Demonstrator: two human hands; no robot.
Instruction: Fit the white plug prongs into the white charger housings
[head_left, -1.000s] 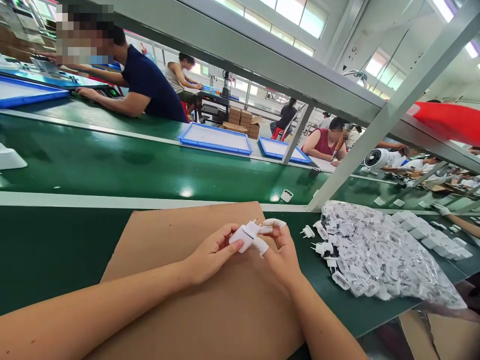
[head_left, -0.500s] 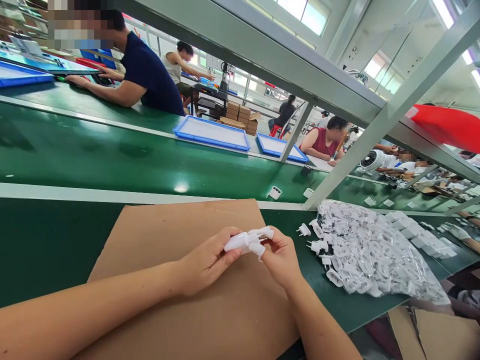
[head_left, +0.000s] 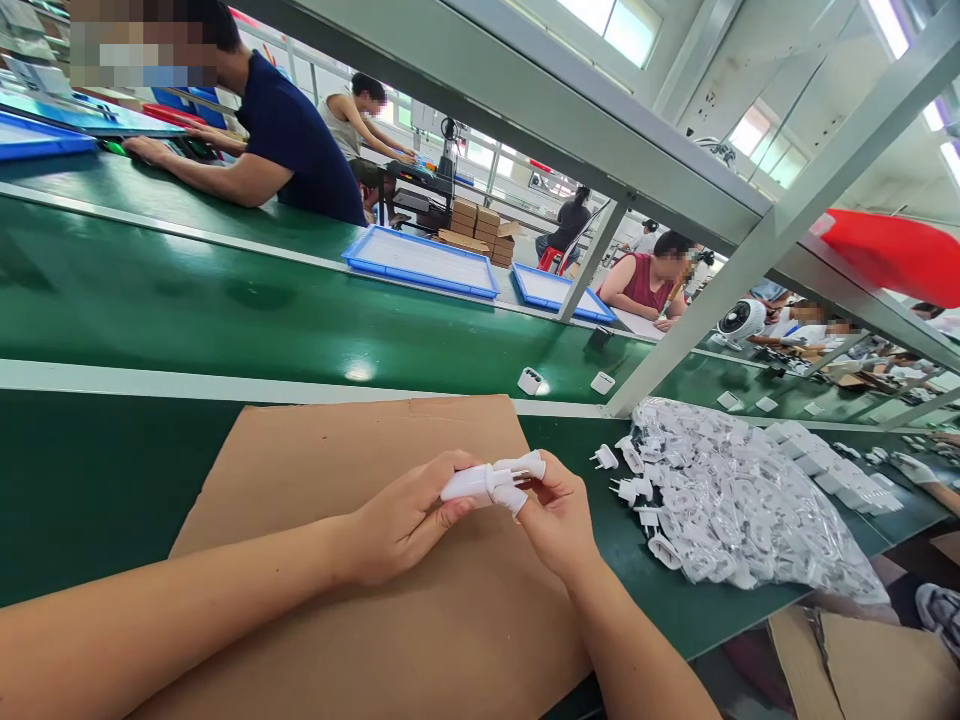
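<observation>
A white plug adapter (head_left: 471, 484) with two metal pins is held over the brown cardboard sheet (head_left: 360, 450). My left hand (head_left: 409, 515) grips its body between thumb and fingers. At the pin end, my right hand (head_left: 555, 505) pinches the adapter with a thumb and finger that wear white finger covers. The pins point right, between those covered fingertips. To the right lies a clear bag (head_left: 742, 500) full of white plug parts, with a few loose plugs (head_left: 604, 457) at its left edge.
Beyond the white rail (head_left: 187, 378), a green belt (head_left: 262, 300) carries small white pieces (head_left: 530, 380). Blue-rimmed trays (head_left: 420, 262) stand behind it. A slanted metal post (head_left: 697, 270) rises near the bag. Several people work further back; a co-worker's gloved hand (head_left: 915, 467) is at the far right.
The white pieces on the green belt have shifted left. My hands keep their hold on the adapter, which looks slightly turned. The person in dark blue has shifted a little.
</observation>
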